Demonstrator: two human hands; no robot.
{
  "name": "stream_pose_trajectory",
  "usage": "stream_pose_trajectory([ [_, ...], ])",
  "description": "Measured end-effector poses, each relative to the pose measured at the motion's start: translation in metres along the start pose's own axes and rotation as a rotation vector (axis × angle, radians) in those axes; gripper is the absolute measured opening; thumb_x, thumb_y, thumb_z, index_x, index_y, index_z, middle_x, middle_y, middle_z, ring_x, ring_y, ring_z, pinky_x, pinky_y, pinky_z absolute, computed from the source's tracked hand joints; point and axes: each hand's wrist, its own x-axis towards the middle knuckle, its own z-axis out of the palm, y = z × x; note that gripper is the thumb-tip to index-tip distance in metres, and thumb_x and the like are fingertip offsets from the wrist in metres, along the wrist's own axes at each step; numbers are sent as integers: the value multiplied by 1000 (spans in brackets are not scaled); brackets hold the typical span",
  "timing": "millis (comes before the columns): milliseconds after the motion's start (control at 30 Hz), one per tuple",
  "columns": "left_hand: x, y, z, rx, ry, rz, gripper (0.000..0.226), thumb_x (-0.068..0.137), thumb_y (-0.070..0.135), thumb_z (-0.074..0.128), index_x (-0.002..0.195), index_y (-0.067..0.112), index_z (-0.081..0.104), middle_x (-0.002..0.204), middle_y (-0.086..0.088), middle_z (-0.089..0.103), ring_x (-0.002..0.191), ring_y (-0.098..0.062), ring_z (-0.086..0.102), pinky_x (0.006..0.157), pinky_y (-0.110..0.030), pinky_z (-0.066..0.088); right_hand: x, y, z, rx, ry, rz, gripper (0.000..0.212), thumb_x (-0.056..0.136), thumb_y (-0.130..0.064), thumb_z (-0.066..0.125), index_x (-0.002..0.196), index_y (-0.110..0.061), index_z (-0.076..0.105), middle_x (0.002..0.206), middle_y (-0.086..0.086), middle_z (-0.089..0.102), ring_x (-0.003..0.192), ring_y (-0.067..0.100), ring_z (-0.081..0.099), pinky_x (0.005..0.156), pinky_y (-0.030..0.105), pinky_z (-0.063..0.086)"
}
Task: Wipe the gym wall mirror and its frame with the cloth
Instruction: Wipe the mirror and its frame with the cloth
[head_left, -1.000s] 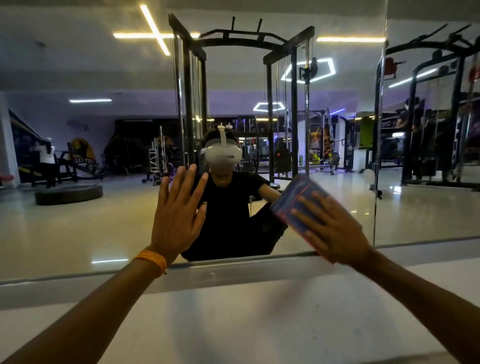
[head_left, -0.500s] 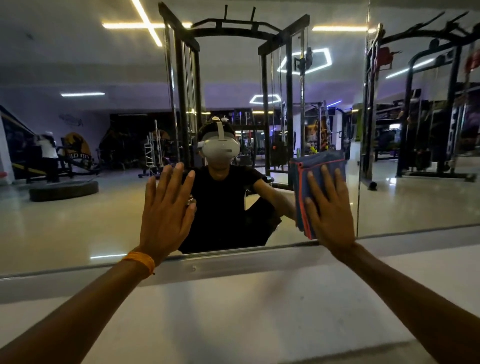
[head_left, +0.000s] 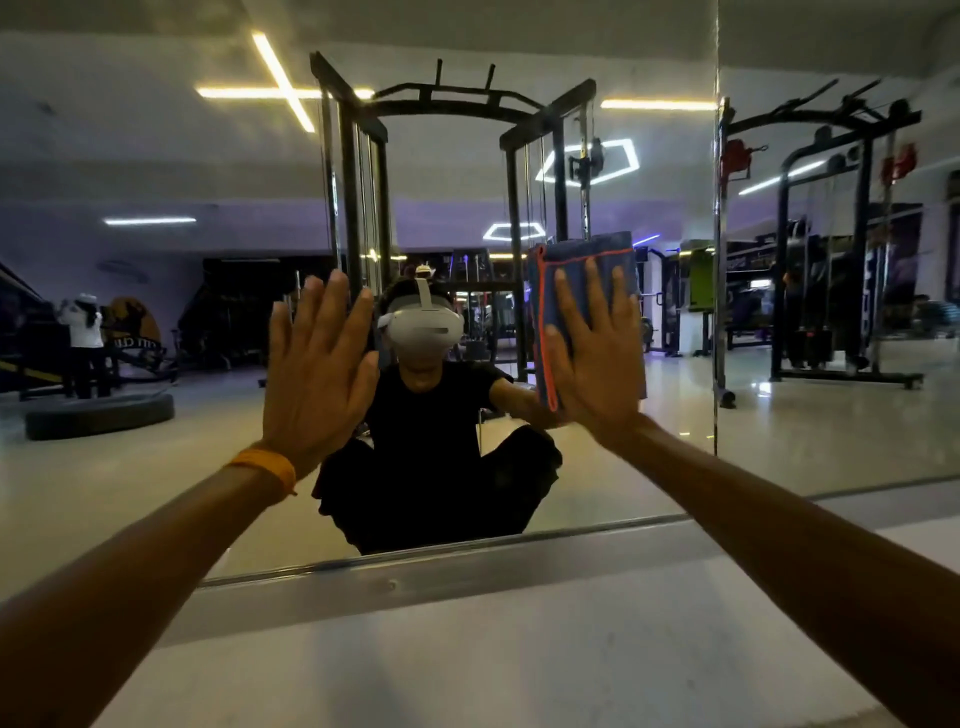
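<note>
Cable rack (head_left: 350, 208) (reflected), tyre (head_left: 98, 414).

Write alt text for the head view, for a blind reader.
A person's right hand presses a folded blue cloth with orange edging flat against a gym wall mirror, fingers straight. The left hand, wearing an orange wristband, rests flat on the glass beside it, above the bottom frame.
</note>
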Motion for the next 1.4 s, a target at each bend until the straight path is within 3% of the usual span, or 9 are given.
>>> stream_pose_trajectory([
  [233,15,-24,-10,0,-25,69,68,107,49,18,166,15,13,174,-10,0,161,-30,-3,127,-61,4,-5,-17,8,-174,-264,-800,69,105,-57,38,163,-23,26,172,10,15,159,34,7,128,56,10],
  [300,19,-30,-13,-14,-7,43,68,106,47,21,166,15,13,174,-10,-1,161,-29,-4,128,-59,2,33,1,-3,-219,-198,-727,67,106,-56,32,164,-24,22,171,12,16,159,34,8,127,59,14],
  [500,66,-54,-30,-3,12,-14,70,104,48,23,166,19,9,174,-8,-3,160,-28,-8,128,-58,-2,114,-14,-10,-140,85,159,69,106,-61,11,165,-26,6,173,9,1,158,30,-8,128,55,-3],
  [600,84,-62,-30,19,-1,2,71,104,50,20,167,20,7,174,-9,-4,160,-29,-8,128,-58,-2,87,-62,11,-163,-5,-194,64,110,-52,22,165,-28,-1,174,10,0,159,29,-10,128,56,-5],
  [767,74,-64,-23,2,37,19,71,104,49,23,166,18,10,174,-10,-1,161,-28,-6,128,-59,1,74,-51,7,-192,-204,-839,64,106,-51,36,163,-23,25,172,10,16,160,32,6,128,55,6],
  [1033,70,-52,-21,-19,85,-8,70,104,47,25,166,17,12,174,-11,0,161,-30,-5,128,-58,-2,130,-16,-13,-137,128,133,71,105,-64,3,166,-28,11,173,8,6,158,28,-7,129,57,3],
  [1233,64,-38,-19,-72,92,-82,70,104,48,24,166,17,11,174,-9,-1,161,-28,-5,128,-57,-1,42,-54,18,-166,-142,-757,62,107,-50,32,163,-25,21,172,9,15,159,34,8,128,55,6],
  [1300,56,-30,-18,-86,81,-89,71,104,47,25,166,17,9,174,-6,-4,161,-25,-8,129,-56,-3,64,-19,2,-178,-148,-777,63,107,-55,28,163,-25,25,171,10,18,159,33,10,128,56,6],
  [1400,45,-24,-17,-97,62,-101,70,103,47,23,166,18,9,174,-4,-5,161,-23,-9,129,-55,-4,105,40,-22,-225,-53,-419,70,107,-64,11,165,-25,18,173,10,10,160,33,3,126,62,10],
])
